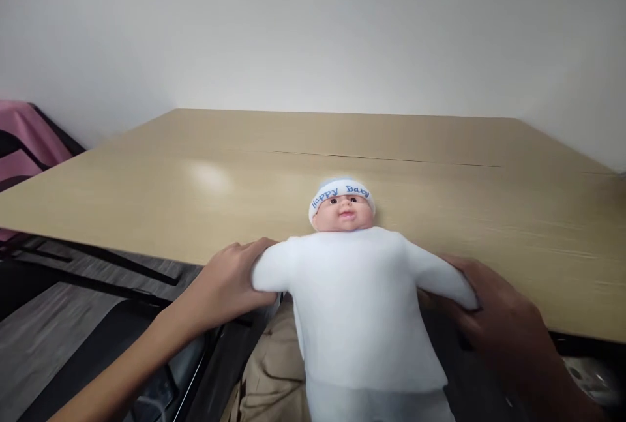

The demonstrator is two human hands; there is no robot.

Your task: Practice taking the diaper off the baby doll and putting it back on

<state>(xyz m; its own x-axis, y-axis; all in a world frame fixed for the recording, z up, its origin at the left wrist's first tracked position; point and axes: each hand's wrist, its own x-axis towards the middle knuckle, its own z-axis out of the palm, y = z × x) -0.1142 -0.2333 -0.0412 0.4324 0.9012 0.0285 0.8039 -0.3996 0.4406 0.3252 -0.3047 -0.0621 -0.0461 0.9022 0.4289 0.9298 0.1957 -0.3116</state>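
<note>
A baby doll (362, 304) in a white long-sleeved top faces me, its head at the near edge of the table and its body over my lap. Its white and blue cap (341, 192) reads "Happy Baby". My left hand (235, 278) is closed around the sleeved arm on the left side. On the other side, my right hand (499, 308) grips the other sleeved arm, thumb and fingers wrapped about it. Both doll arms are spread outward. The ends of the sleeves are largely hidden in my hands, and the doll's legs are out of view.
A light wood-coloured table (147, 194) stretches ahead to a pale wall (313, 37). At the left stands a pink and black chair (36, 135). Below the table edge are a dark seat (98, 363), grey flooring (44, 331) and my beige trousers (274, 370).
</note>
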